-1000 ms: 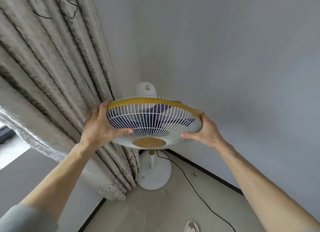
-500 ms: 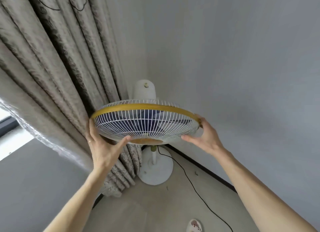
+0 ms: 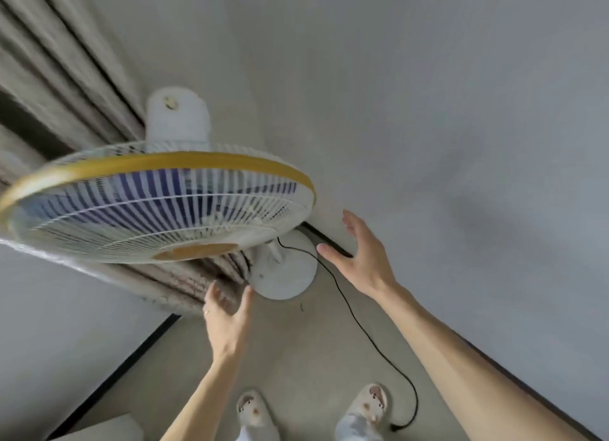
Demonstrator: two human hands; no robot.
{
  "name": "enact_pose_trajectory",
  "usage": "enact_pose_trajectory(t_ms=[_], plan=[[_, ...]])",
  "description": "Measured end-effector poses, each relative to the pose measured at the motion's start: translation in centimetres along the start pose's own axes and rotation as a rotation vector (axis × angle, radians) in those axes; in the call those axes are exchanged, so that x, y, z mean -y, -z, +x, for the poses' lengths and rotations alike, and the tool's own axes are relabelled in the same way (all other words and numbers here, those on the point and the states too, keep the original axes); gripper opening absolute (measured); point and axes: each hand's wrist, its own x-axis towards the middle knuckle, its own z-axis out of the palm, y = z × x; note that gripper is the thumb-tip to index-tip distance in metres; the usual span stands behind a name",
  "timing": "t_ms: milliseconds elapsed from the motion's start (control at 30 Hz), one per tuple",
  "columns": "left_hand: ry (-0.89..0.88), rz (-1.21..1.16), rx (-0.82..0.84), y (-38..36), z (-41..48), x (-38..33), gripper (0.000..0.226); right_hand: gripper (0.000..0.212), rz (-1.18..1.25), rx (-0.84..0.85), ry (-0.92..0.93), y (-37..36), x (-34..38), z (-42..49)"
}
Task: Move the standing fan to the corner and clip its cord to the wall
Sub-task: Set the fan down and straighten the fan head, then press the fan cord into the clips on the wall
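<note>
The standing fan (image 3: 158,203) has a white grille, a yellow rim and blue blades, and stands in the room corner on its round white base (image 3: 286,275). Its black cord (image 3: 359,322) runs from the pole across the floor and ends in a plug near my right foot. My left hand (image 3: 227,315) is below the fan head, open, touching nothing. My right hand (image 3: 362,256) is to the right of the fan head, open with fingers spread, apart from the grille.
A beige curtain (image 3: 66,94) hangs at the left, behind the fan. Grey walls (image 3: 461,144) meet at the corner, with a dark skirting board (image 3: 329,243) along the floor. My two slippered feet (image 3: 253,411) stand on the floor at the bottom.
Both hands have let go of the fan head and dropped away from it. The view has tilted down, so my feet and the cord's plug now show.
</note>
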Motion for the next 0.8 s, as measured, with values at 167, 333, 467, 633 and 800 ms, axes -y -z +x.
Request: enact_pose_trajectory(t_ms=[167,333,467,633,800], plan=[[-0.112,0.181,0.241,-9.4,-0.9,2.4,0.075,0.062,-0.182,0.106,-0.034,-2.0,-8.8,1.0],[-0.179,0.377,0.404,-16.4,1.6,6.6,0.067,0.047,-0.250,0.140,-0.109,-5.9,-17.1,1.2],[-0.149,0.528,0.400,-20.2,6.1,11.5,0.067,0.045,-0.283,0.136,-0.166,-9.7,-23.6,2.0],[-0.080,0.592,0.398,-26.1,12.5,19.4,0.068,0.054,-0.338,0.114,-0.228,-15.3,-32.2,5.6],[-0.079,0.585,0.399,-31.6,19.5,27.3,0.069,0.071,-0.393,0.135,-0.273,-22.4,-40.6,11.2]])
